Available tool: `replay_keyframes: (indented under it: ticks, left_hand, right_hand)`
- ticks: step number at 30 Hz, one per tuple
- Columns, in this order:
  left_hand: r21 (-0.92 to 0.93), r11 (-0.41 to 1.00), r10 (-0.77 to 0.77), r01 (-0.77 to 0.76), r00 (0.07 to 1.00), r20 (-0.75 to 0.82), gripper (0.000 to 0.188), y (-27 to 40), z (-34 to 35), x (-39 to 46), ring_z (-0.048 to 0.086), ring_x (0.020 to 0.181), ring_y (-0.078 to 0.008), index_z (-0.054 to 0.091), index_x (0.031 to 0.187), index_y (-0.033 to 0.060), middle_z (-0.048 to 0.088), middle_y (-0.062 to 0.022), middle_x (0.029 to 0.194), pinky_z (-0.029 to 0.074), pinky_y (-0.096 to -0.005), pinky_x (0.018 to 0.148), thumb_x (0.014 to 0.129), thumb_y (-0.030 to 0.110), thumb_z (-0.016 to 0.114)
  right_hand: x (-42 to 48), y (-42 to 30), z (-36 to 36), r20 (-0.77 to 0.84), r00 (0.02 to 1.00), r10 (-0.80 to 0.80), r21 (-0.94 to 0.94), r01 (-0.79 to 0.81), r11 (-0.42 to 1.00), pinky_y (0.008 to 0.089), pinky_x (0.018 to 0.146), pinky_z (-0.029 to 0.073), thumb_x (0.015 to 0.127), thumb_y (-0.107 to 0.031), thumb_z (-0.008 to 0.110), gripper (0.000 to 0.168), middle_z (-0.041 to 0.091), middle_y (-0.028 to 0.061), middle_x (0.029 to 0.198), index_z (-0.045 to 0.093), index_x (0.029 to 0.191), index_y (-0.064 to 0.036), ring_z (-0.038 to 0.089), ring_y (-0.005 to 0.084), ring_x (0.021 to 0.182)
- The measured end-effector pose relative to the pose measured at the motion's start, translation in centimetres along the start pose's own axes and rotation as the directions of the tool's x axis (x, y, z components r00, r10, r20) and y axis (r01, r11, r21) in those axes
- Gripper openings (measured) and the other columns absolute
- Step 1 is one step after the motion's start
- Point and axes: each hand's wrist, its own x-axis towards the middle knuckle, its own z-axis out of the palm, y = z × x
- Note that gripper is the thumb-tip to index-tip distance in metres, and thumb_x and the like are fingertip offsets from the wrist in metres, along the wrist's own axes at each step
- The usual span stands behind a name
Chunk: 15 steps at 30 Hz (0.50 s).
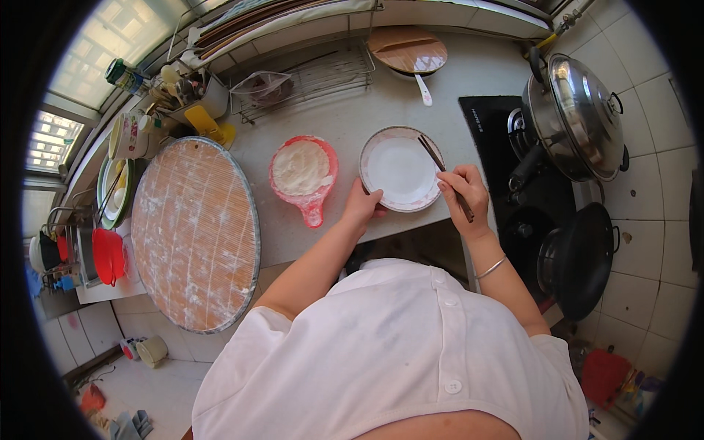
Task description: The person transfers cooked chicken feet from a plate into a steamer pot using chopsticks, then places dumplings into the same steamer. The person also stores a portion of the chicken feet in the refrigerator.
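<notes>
My left hand [365, 204] grips the lower left rim of a white plate [401, 169] with a patterned pink border, its thumb over the edge. In my right hand [466, 197] is a pair of dark chopsticks [432, 152], their tips over the plate's upper right side. No food shows on the plate. To the left of it, a red plastic scoop [312, 214] with a short handle holds white flour [301, 168]. Farther left lies a large round slatted tray [192, 236], dusted with flour and overhanging the counter's front edge.
On the right, a lidded steel pot [572, 118] and a dark wok [586, 261] stand on a black gas hob [489, 132]. A wooden-lidded bowl [407, 49], a white spoon handle [423, 91] and a wire rack [330, 74] are at the back. A utensil holder [206, 99] stands back left.
</notes>
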Motion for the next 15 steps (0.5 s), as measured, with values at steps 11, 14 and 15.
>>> replay_keyframes:
  ticks: [11, 14, 15]
  left_hand:
    - [-0.068, 0.998, 0.018, -0.018, 1.000, -0.004, 0.042, 0.1, 0.2, -0.2, 0.060, 0.097, -0.0259, 0.035, 0.123, 0.0038, 0.050, -0.0130, 0.119, 0.058, -0.0365, 0.069, 0.085, 0.001, 0.054]
    - [-0.068, 0.998, -0.004, 0.005, 1.000, 0.011, 0.043, 0.5, 0.2, -0.4, 0.059, 0.097, -0.0255, 0.035, 0.123, 0.0037, 0.050, -0.0122, 0.119, 0.058, -0.0366, 0.069, 0.085, 0.002, 0.054]
    - [-0.074, 0.997, -0.009, 0.009, 1.000, 0.002, 0.043, 0.3, 0.1, -0.4, 0.060, 0.097, -0.0252, 0.035, 0.123, 0.0037, 0.050, -0.0121, 0.119, 0.059, -0.0363, 0.068, 0.085, 0.002, 0.054]
  right_hand:
    - [-3.2, 0.8, 2.6, 0.194, 0.977, -0.088, -0.167, 0.121, 0.979, 0.0321, 0.063, 0.049, 0.071, -0.003, 0.070, 0.019, 0.054, 0.0099, 0.088, 0.065, 0.089, -0.005, 0.058, 0.0254, 0.075]
    - [-4.3, 1.2, 3.4, 0.293, 0.955, -0.044, -0.180, 0.100, 0.979, 0.0368, 0.070, 0.049, 0.066, -0.009, 0.074, 0.026, 0.054, 0.0087, 0.093, 0.064, 0.091, -0.007, 0.057, 0.0270, 0.086]
    - [-4.5, 1.2, 3.6, 0.331, 0.943, -0.028, -0.179, 0.091, 0.980, 0.0381, 0.073, 0.049, 0.065, -0.010, 0.075, 0.028, 0.054, 0.0079, 0.095, 0.064, 0.091, -0.008, 0.056, 0.0271, 0.089]
